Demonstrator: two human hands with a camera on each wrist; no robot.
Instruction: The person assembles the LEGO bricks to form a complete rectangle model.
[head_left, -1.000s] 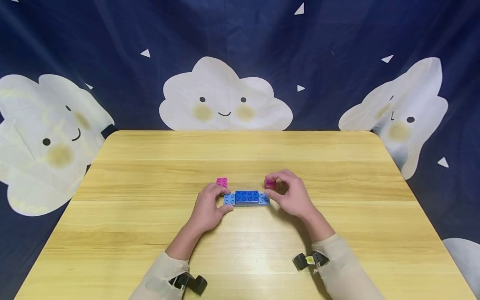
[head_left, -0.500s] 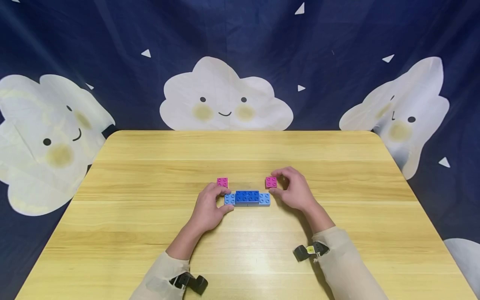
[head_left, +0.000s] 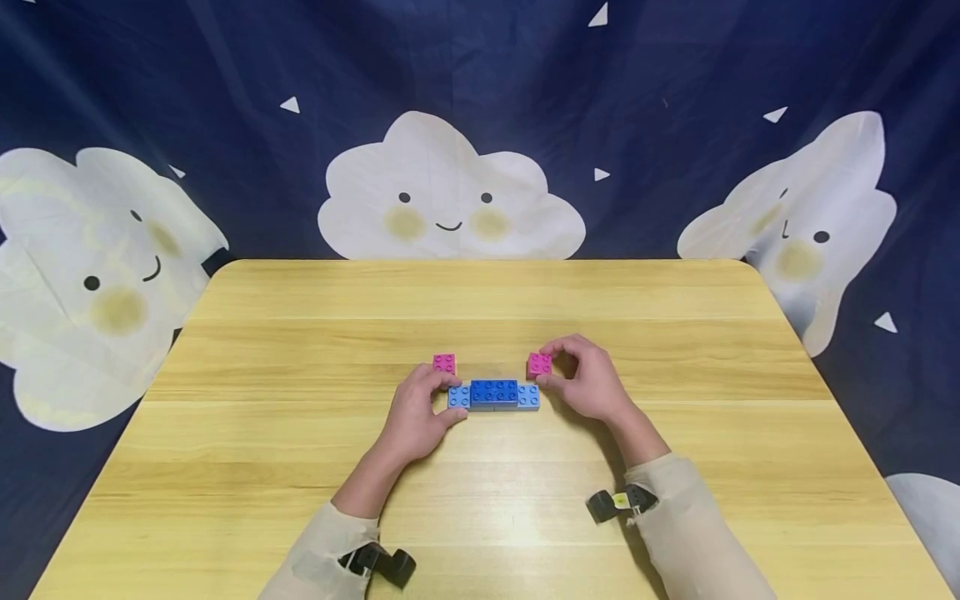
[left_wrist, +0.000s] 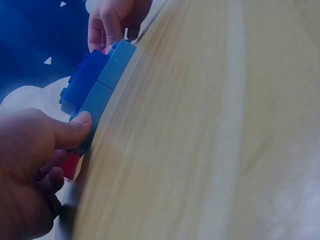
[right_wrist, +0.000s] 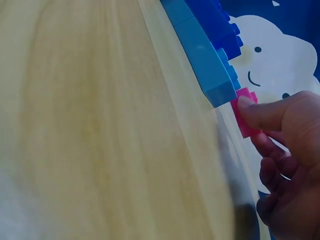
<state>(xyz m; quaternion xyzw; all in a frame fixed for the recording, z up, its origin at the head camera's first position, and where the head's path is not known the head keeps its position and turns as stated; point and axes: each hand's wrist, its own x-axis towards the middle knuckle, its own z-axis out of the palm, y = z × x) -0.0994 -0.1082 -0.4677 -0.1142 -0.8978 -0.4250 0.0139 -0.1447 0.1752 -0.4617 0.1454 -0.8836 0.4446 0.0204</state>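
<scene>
Two light blue bricks (head_left: 528, 397) lie end to end on the table, with a dark blue brick (head_left: 494, 392) stacked across their middle. My left hand (head_left: 415, 418) grips the left end of this stack, its thumb on the near side and fingers on the far side. Just behind the stack's right end, my right hand (head_left: 591, 381) pinches a pink brick (head_left: 537, 365) between thumb and fingers. The right wrist view shows that pink brick (right_wrist: 243, 114) close by the light blue brick's end. Another pink brick (head_left: 444, 362) sits behind the left fingers, partly covered by them.
The wooden table (head_left: 480, 483) reaches back to a dark blue curtain (head_left: 495, 67) printed with white clouds. Each sleeve carries a black wrist camera (head_left: 397, 568) on its inner side.
My right thumb has drawn back off the light blue end and moved to the right pink brick. That brick has since shifted slightly left and turned a little. The left hand stays put.
</scene>
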